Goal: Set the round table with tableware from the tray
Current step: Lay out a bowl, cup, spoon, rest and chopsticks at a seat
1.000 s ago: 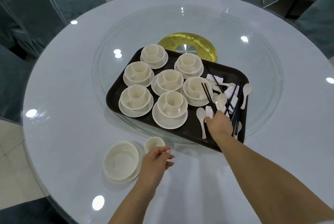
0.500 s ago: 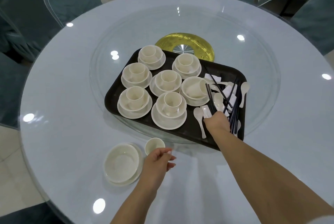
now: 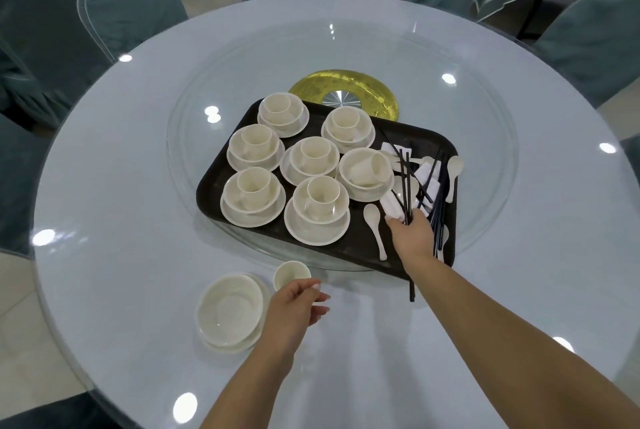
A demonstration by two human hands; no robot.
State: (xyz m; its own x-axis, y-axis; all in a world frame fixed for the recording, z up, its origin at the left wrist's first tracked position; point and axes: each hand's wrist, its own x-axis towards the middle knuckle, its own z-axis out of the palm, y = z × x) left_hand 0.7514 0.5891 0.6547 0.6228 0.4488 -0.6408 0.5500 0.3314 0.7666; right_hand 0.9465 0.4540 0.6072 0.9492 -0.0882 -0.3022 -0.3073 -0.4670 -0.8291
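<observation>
— Right hand [image 3: 412,236]?
— Over the near right part of the dark tray [image 3: 221,186], fingers curled round a pair of black chopsticks [image 3: 406,182] and a white chopstick rest [image 3: 391,205]. Upper ends of the sticks pointing far across the tray, lower ends poking out below the wrist past the tray's near edge onto the round table [image 3: 121,186].
— And the left hand [image 3: 294,307]?
— Hovering above the table near the person, fingers loosely bent, holding nothing. Just right of a small cup [image 3: 289,274], not clearly touching it.
— Already laid out?
— A bowl set on a plate [image 3: 230,312], near left, with that small cup just beside it at the far right of the bowl.
— On the tray?
— Seven stacks of plate, bowl and cup [image 3: 284,168] filling its left and middle. In the rightmost stack, the cup lying tipped on its side [image 3: 369,168] inside its bowl. Right side: more black chopsticks [image 3: 440,206], white spoons [image 3: 375,227], white rests, all jumbled together.
— Tray's place?
— Resting on the glass turntable [image 3: 485,168] at the table's centre, partly covering a gold disc [image 3: 374,90] at the far side.
— Around the table?
— Blue-grey covered chairs [image 3: 128,16] on the far side.
</observation>
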